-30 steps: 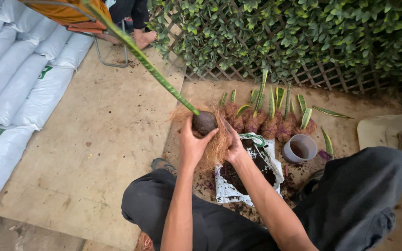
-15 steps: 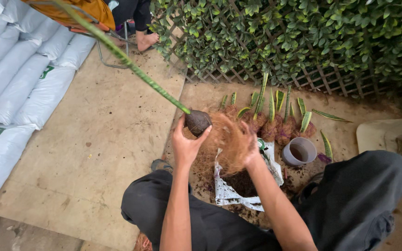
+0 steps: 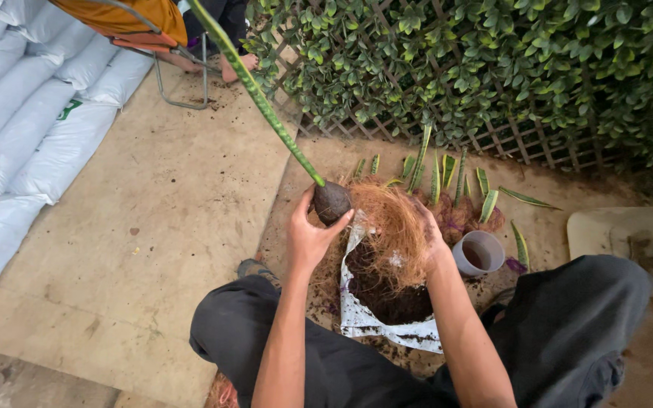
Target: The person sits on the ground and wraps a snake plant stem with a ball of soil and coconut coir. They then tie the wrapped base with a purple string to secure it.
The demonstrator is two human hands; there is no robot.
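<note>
White sacks (image 3: 35, 125) lay stacked along the left edge of the paved ground — long, plump, pillow-shaped bags set side by side, running from the top corner down toward the lower left. Two of them bore green printed markings: one small patch near the middle of the stack, one larger at the left edge. A smaller white plastic bag (image 3: 376, 321) sat open on the ground between the person's knees — crumpled, soil-smeared, its mouth rolled back around dark soil.

Floor: bare concrete slab (image 3: 153, 227), dusted with soil.
Fence: wooden lattice (image 3: 523, 143) under a leafy hedge (image 3: 493, 60) (dense green).
Left of fence: stacked white sacks (image 3: 32, 113); metal chair (image 3: 168, 45).
</note>
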